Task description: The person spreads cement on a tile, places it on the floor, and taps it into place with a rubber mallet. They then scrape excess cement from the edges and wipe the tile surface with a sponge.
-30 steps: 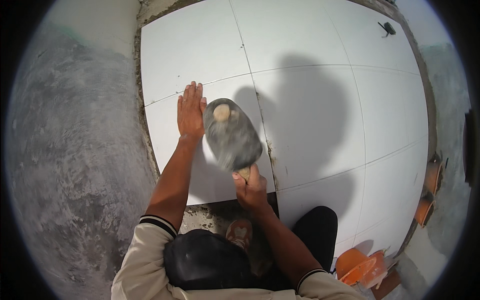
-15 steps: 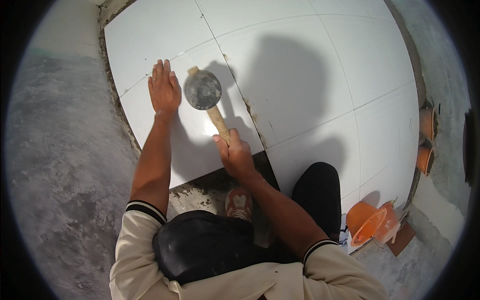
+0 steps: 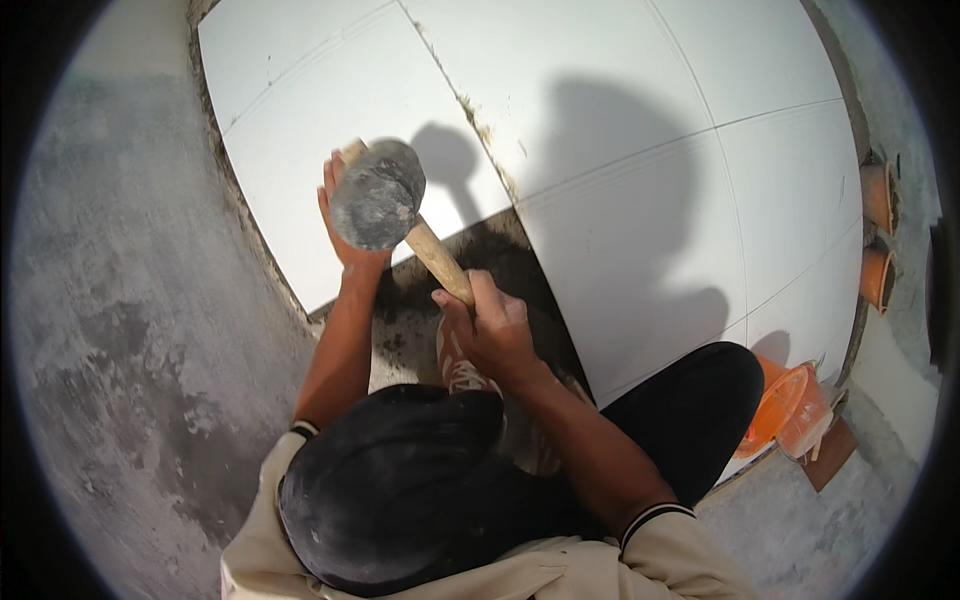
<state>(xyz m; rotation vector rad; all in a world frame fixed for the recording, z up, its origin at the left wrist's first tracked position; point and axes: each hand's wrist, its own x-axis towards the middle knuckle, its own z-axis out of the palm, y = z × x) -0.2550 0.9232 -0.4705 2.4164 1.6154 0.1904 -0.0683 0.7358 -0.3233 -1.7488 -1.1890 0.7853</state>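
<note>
My right hand (image 3: 497, 328) is wrapped round the wooden handle of a rubber mallet (image 3: 378, 200), whose dark, dust-smeared head is raised toward me. Behind that head lies my left hand (image 3: 363, 259), partly hidden, its visible fingers stretched out flat on a white floor tile (image 3: 285, 215). The mallet head overlaps the left hand in this view; its shadow falls on the tile beyond, to the right. Along the tile's near edge is a dark strip of bare, damp-looking bed (image 3: 500, 255) in front of my shoe (image 3: 462, 365).
More white tiles (image 3: 640, 290) cover the floor to the right, with mortar crumbs along one joint. A rough grey wall (image 3: 120, 280) rises at the left. Orange buckets (image 3: 775, 410) stand beyond my right knee (image 3: 700, 400), and orange pots (image 3: 877, 278) line the far right wall.
The view has shifted forward over the tiles. The mallet head has come up closer to the camera and now covers much of my left hand, which stays flat on the tile, nearer its close edge.
</note>
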